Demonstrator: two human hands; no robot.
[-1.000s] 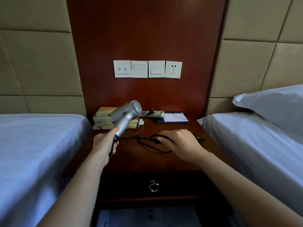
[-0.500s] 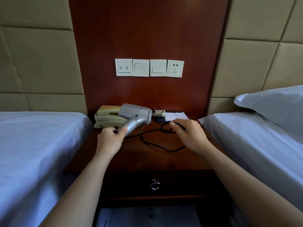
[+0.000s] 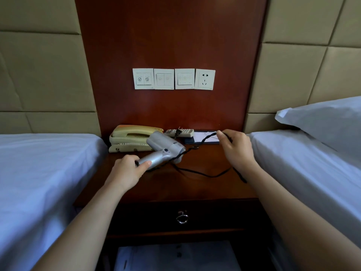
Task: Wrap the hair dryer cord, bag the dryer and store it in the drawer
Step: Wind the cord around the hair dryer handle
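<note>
A silver hair dryer (image 3: 165,147) is tilted over the dark wooden nightstand (image 3: 175,188), its nozzle end pointing down to the right. My left hand (image 3: 129,171) grips its handle. Its black twisted cord (image 3: 203,174) runs from the dryer across the tabletop in a slack loop and up to my right hand (image 3: 235,149), which pinches it near the back right of the nightstand. The plug (image 3: 178,132) rests by the remote. The drawer (image 3: 183,216) below is closed, with a metal ring pull (image 3: 182,219). No bag is in sight.
A beige telephone (image 3: 130,138), a remote control (image 3: 182,132) and a dark notepad folder (image 3: 202,138) sit at the back of the nightstand. Wall switches and a socket (image 3: 204,79) are above. White beds flank both sides, with a pillow (image 3: 328,122) on the right one.
My left hand tipped the dryer from upright to lying over towards the right. My right hand carried the cord away to the back right, drawing it out from the dryer.
</note>
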